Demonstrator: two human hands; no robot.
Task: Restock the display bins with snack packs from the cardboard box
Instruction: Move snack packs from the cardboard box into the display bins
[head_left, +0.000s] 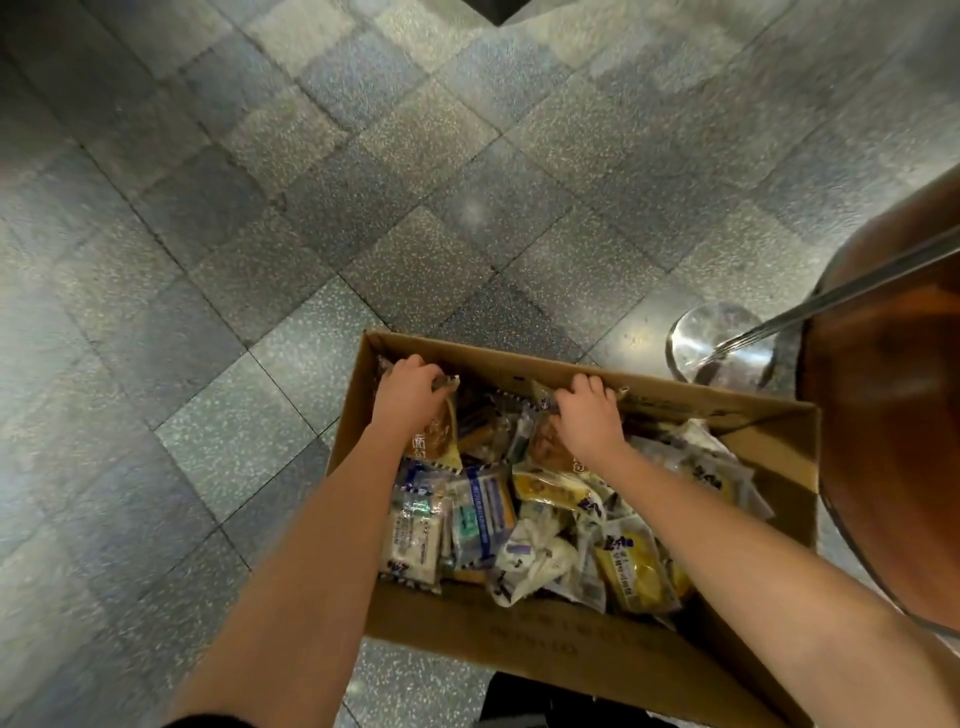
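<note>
Cardboard box (519, 644) of snack packs (519, 519) on grey speckled tile floor (311, 208), beside brown table (893, 441) and chrome base (717, 343). My left hand (410, 389) and right hand (589, 415): fingers curled, each clamped on 1 pack.

left hand (410, 395) – grips pack (440, 439) | right hand (589, 418) – grips second pack (545, 449) | arms outstretched
</note>
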